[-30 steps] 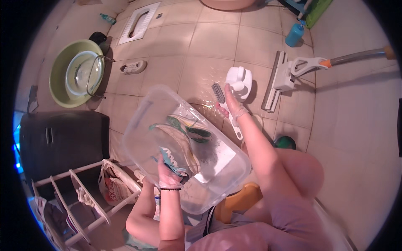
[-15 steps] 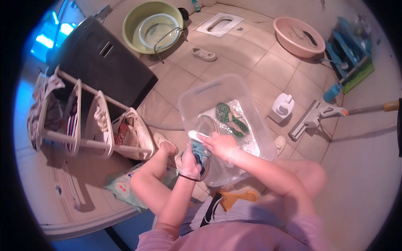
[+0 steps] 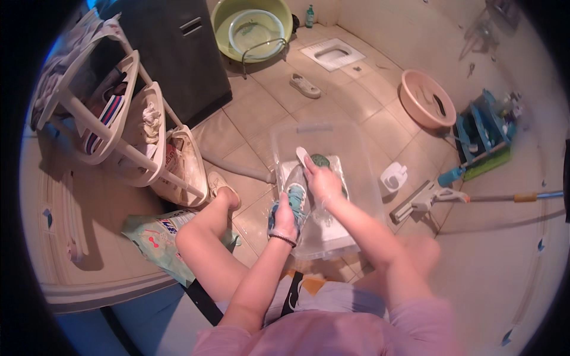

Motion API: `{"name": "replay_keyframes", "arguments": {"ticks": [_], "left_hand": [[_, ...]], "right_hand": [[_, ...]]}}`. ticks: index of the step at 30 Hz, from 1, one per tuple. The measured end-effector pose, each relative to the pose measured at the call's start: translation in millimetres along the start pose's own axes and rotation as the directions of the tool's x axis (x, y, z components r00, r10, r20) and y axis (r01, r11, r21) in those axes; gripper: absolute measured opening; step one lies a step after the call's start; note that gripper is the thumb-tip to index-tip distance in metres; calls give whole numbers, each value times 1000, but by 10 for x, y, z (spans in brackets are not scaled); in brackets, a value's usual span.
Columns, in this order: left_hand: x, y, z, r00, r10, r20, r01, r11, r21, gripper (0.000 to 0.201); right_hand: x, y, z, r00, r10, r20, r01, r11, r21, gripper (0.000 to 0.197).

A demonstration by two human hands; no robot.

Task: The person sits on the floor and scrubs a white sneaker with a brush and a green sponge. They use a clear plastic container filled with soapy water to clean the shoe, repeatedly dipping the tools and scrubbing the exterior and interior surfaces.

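My left hand (image 3: pixel 286 224) is closed around a sneaker (image 3: pixel 298 197) with a grey toe and teal laces, held over the left side of a clear plastic tub (image 3: pixel 373 204). In my right hand (image 3: pixel 324 185) is a slim white brush (image 3: pixel 302 154), gripped just beside the shoe's toe; its bristles cannot be made out. Behind that hand a green insole (image 3: pixel 320 160) lies in the tub, partly covered by my fingers. Whitish suds or water show on the tub's bottom.
A white jug (image 3: pixel 393 178) and a floor squeegee (image 3: pixel 420 203) stand right of the tub. Left are a tiered rack (image 3: pixel 155 160) and a grey hose (image 3: pixel 237 169). Farther off are a single shoe (image 3: pixel 305 86), a squat toilet (image 3: pixel 333 54), a pink basin (image 3: pixel 409 107) and a green basin (image 3: pixel 222 18).
My right hand and the brush have moved up and right, off the laces toward the toe. The shoe has turned in my left hand. The whole view has shifted.
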State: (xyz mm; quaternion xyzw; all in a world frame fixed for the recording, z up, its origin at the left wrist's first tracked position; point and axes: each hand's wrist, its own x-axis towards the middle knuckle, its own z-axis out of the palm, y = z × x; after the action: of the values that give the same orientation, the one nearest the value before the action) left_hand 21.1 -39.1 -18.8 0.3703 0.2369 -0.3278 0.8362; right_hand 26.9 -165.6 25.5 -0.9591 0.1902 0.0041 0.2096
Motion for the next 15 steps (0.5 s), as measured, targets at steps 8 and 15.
{"name": "replay_keyframes", "arguments": {"ticks": [8, 15], "left_hand": [[-54, 204, -331, 1000, -8, 11, 8, 999, -35, 46], [-106, 209, -211, 992, 69, -104, -79, 992, -99, 46]], "right_hand": [[-129, -332, -199, 973, -173, 152, 200, 963, -180, 35], [-655, -401, -43, 900, -255, 353, 233, 967, 105, 34]]}}
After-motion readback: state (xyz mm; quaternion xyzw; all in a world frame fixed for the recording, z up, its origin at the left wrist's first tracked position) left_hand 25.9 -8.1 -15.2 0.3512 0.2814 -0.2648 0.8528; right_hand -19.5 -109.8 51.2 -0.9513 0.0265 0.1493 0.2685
